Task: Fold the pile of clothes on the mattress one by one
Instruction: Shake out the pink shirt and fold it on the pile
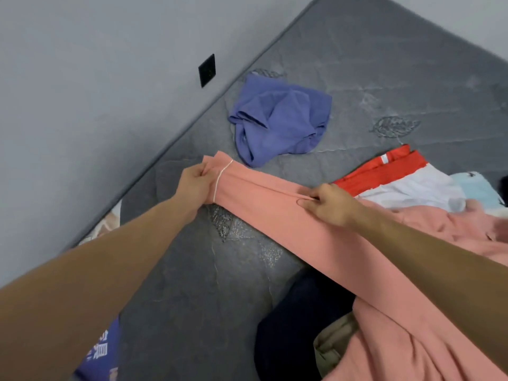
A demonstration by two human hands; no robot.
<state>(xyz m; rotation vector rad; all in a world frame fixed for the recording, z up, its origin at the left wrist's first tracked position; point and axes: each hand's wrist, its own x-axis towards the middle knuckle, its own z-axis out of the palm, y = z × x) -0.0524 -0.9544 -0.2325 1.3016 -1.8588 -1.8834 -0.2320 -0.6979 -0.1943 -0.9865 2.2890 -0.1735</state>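
pink garment [288,215] cut off right, hands [193,181] gripping

We could make out almost no writing. The only characters stood on a purple printed sheet [105,350] lying off the mattress edge, below and well behind the left hand [193,182], beneath that forearm; they were pale, blocky characters, perhaps Chinese, cut off by the arm and too blurred for us to read. A small white tag [384,159] sat on the red garment [379,171], just beyond the right hand [328,203], and we saw no legible print on it. We found no brands or numbers.
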